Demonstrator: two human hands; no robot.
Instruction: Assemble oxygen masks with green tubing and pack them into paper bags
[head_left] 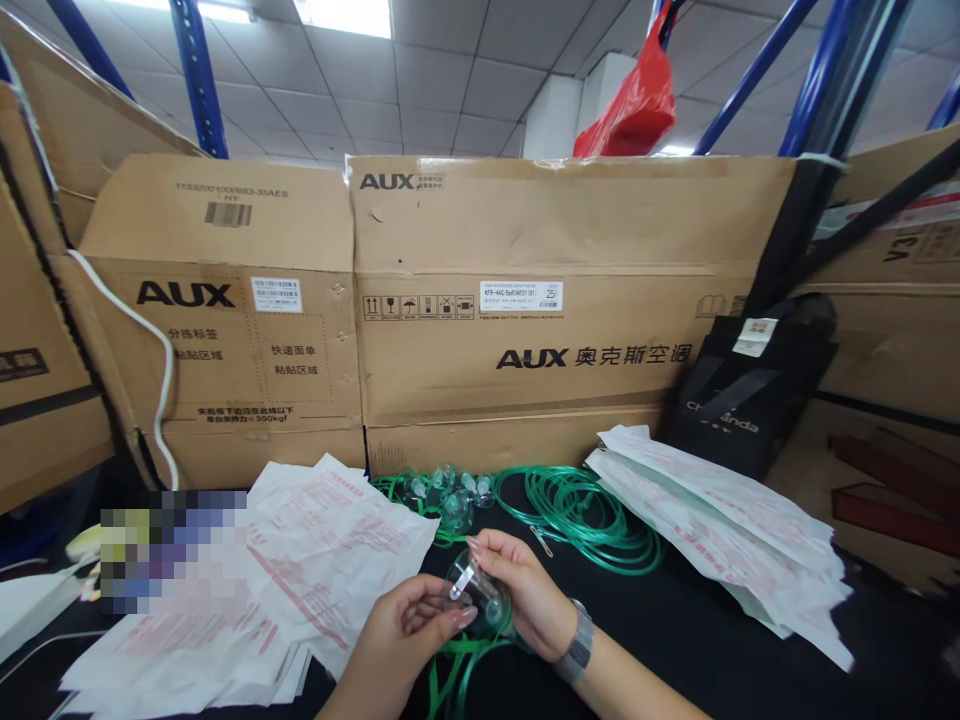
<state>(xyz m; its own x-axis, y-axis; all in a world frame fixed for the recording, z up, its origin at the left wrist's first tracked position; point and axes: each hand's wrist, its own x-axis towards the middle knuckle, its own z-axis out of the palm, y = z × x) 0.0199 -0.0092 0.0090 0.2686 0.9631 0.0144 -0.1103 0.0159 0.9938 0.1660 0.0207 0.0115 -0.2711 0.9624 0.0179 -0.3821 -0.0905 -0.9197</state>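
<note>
Grey wristband (577, 645) — right arm (626, 675)

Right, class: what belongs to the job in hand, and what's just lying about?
Job:
clear mask, in left hand and right hand
piled masks
green tubing
probably white packets

Apparently lying about:
hanging red bag
black bag
AUX cartons
white cable

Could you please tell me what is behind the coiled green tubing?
An AUX-printed cardboard panel stands behind the tubing; anything low behind the coils is covered and cannot be seen.
</note>
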